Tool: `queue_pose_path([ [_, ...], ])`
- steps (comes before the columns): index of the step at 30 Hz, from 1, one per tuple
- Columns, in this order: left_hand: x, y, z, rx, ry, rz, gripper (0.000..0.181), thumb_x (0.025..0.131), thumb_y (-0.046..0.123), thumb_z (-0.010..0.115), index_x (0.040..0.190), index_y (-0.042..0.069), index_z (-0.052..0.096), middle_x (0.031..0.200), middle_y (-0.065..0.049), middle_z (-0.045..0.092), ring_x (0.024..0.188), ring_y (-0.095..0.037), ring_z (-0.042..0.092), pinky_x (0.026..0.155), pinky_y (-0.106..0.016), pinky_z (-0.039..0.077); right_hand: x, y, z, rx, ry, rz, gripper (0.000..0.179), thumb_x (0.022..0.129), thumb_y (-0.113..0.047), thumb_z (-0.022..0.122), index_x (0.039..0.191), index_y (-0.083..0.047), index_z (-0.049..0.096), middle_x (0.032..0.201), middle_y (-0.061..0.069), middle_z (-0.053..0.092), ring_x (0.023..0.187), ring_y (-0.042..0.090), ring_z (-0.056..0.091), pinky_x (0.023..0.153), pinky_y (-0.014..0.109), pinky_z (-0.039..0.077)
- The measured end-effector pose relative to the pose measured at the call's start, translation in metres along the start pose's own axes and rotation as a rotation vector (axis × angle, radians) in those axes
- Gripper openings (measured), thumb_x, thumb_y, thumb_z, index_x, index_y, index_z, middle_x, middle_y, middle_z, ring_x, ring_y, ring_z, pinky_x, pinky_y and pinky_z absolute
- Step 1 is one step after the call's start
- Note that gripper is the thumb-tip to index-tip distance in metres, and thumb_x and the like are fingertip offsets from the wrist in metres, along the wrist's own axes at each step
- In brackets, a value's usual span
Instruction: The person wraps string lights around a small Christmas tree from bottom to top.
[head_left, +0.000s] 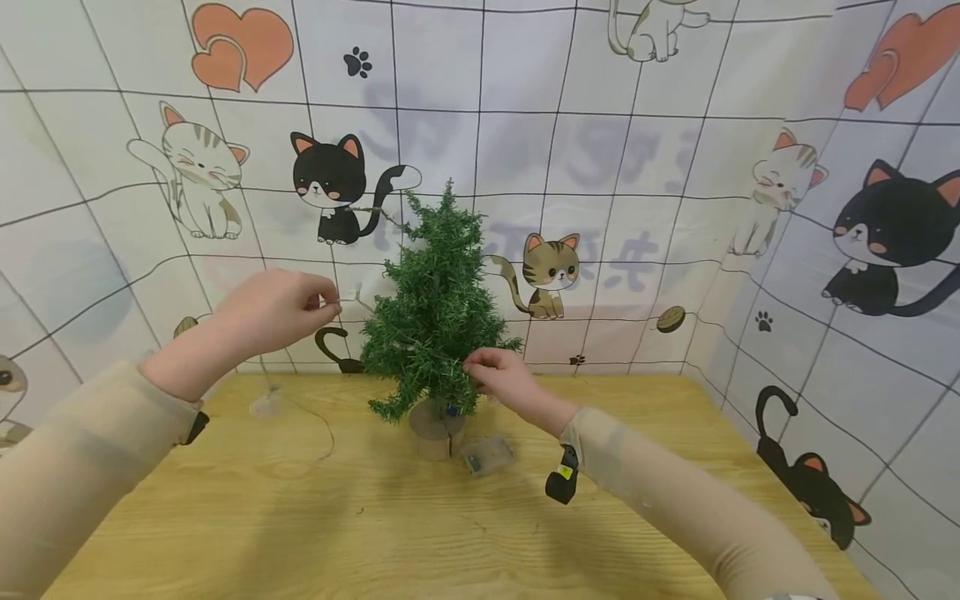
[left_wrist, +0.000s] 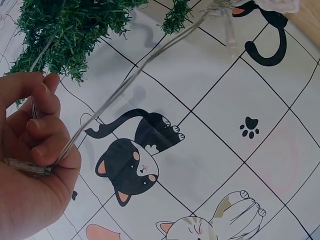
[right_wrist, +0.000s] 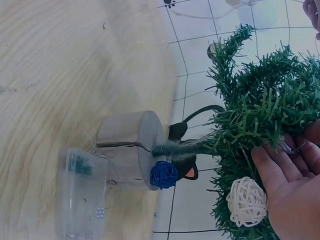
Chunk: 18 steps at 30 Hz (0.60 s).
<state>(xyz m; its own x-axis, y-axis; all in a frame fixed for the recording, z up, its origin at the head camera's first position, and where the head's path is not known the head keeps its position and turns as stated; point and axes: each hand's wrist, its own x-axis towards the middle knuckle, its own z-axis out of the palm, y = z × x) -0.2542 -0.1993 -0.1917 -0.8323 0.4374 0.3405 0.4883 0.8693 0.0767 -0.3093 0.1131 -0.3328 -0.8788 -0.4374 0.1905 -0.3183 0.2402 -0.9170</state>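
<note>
A small green artificial Christmas tree [head_left: 442,300] stands on a round wooden base [head_left: 435,433]. Left of it, my left hand [head_left: 281,308] pinches the thin wire of a string light [left_wrist: 122,90]; a clear plastic piece [left_wrist: 27,166] lies against its fingers. Part of the wire hangs from this hand down to the table. At the tree's lower right, my right hand [head_left: 510,375] pinches a small clear bulb [right_wrist: 286,146] of the string among the branches. A white woven ball [right_wrist: 247,201] sits beside those fingers, and a blue woven ball [right_wrist: 164,174] is by the trunk.
A clear battery box [head_left: 487,456] lies on the wooden table [head_left: 375,533] in front of the base. Further left, a pale piece of the string [head_left: 264,405] rests on the table with loose wire. A cat-patterned cloth [head_left: 480,67] hangs behind and at both sides.
</note>
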Motion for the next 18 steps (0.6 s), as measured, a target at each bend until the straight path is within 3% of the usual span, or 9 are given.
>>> queue_pose_path([
  [8,-0.003,0.001,-0.003,0.008,0.016,-0.001,0.020,0.096,0.022,0.054,0.097,0.012,0.072,0.071,0.004,0.059,0.059,-0.015,0.045,0.057,-0.034,0.038,-0.001,-0.002,0.007,-0.004,0.049,0.041,0.022,0.101,-0.013,0.052,0.113,0.001,0.064,0.105,0.011,0.063,0.090,0.017,0.062,0.083,0.037,0.053],
  [18,-0.006,-0.001,-0.004,0.014,0.016,0.001,0.020,0.096,0.021,0.053,0.097,0.013,0.071,0.066,0.004,0.053,0.056,-0.015,0.041,0.054,-0.034,0.034,0.006,0.000,0.014,0.008,0.033,0.027,0.024,0.101,-0.012,0.051,0.116,0.003,0.062,0.109,0.010,0.063,0.094,0.018,0.062,0.085,0.037,0.052],
])
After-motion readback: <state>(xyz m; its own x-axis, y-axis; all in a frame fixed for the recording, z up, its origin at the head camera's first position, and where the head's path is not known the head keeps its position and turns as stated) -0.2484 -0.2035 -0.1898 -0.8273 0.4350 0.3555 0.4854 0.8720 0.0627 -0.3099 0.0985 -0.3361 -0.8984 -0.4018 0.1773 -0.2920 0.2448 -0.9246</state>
